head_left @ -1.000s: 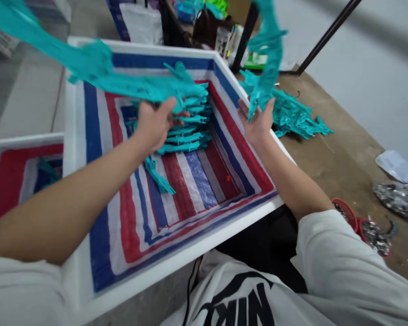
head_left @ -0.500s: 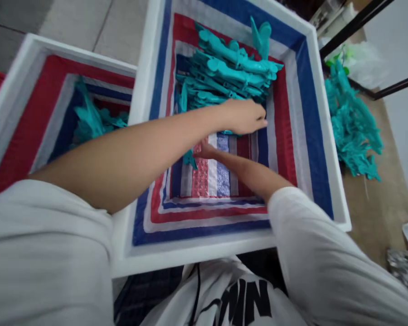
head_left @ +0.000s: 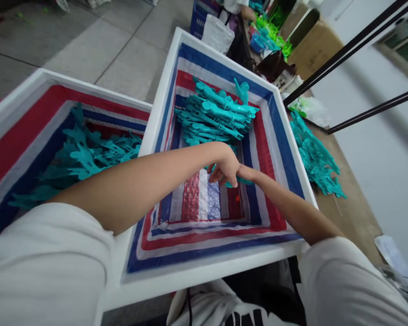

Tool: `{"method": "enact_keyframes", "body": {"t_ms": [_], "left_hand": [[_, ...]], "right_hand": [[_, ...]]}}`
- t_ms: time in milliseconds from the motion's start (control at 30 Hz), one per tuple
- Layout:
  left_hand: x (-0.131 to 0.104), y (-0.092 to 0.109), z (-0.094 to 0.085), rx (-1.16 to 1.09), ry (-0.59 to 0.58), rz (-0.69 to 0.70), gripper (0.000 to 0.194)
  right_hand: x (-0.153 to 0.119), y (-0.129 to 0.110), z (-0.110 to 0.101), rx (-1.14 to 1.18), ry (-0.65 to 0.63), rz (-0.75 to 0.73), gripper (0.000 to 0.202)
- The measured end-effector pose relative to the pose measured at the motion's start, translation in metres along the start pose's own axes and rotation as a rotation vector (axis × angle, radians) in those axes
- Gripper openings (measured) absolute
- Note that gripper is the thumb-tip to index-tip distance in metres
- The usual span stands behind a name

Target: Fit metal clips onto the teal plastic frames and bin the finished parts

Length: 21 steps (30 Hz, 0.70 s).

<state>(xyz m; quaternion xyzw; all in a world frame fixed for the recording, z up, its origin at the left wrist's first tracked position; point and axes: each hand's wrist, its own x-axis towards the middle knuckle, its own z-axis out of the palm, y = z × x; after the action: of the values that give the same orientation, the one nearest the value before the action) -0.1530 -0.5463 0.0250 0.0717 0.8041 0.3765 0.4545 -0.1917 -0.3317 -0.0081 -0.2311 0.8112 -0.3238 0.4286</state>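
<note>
Teal parts stack (head_left: 217,113) sits inside the white box (head_left: 204,273), just beyond the left hand, layered roughly lengthwise. Left hand (head_left: 227,164): bent at wrist, fingers pointing down, loosely curled; can't tell if it's pinching anything. Right hand (head_left: 242,171): mostly hidden behind left, finger state can't tell. Bits of teal show right below both. Left of the hands: second striped box (head_left: 105,105) with jumbled teal pieces (head_left: 102,151). Right of the hands, outside the box: teal heap (head_left: 316,158) on brown surface (head_left: 355,213).
</note>
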Motion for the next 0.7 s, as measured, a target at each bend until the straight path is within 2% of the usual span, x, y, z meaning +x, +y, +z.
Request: {"method": "enact_keyframes", "body": {"t_ms": [100,167,233,300,333,400,467,567,633,700], "left_hand": [[-0.009,0.001,0.008,-0.052,-0.110,0.008,0.055],[-0.008,0.001,0.014,-0.126,-0.181,0.165,0.070],[-0.003,0.003,0.023,-0.310,-0.158,0.415,0.087],[0.006,0.004,0.029,-0.539,-0.099,0.632,0.096],[0.011,0.003,0.030,-0.638,-0.076,0.706,0.098],[0.019,-0.002,0.026,-0.784,-0.050,0.799,0.099],[0.023,-0.009,0.017,-0.860,-0.073,0.866,0.099],[0.022,-0.016,0.005,-0.859,-0.165,0.902,0.082],[0.019,-0.016,0.005,-0.831,-0.102,0.885,0.072],[0.017,-0.015,0.008,-0.815,-0.016,0.856,0.073]], "right_hand": [[-0.089,-0.005,-0.045,-0.042,0.198,-0.034,0.061],[-0.134,-0.014,-0.061,-0.078,0.315,-0.128,0.087],[-0.153,-0.021,-0.055,-0.140,0.422,-0.261,0.119],[-0.143,-0.024,-0.034,-0.225,0.544,-0.376,0.135],[-0.132,-0.023,-0.022,-0.269,0.613,-0.425,0.134],[-0.108,-0.020,-0.004,-0.383,0.720,-0.505,0.118],[-0.093,-0.013,0.003,-0.541,0.773,-0.552,0.098],[-0.093,-0.001,0.001,-0.702,0.824,-0.544,0.073],[-0.095,0.005,0.000,-0.720,0.836,-0.536,0.073],[-0.091,0.009,0.002,-0.683,0.831,-0.533,0.074]]}}
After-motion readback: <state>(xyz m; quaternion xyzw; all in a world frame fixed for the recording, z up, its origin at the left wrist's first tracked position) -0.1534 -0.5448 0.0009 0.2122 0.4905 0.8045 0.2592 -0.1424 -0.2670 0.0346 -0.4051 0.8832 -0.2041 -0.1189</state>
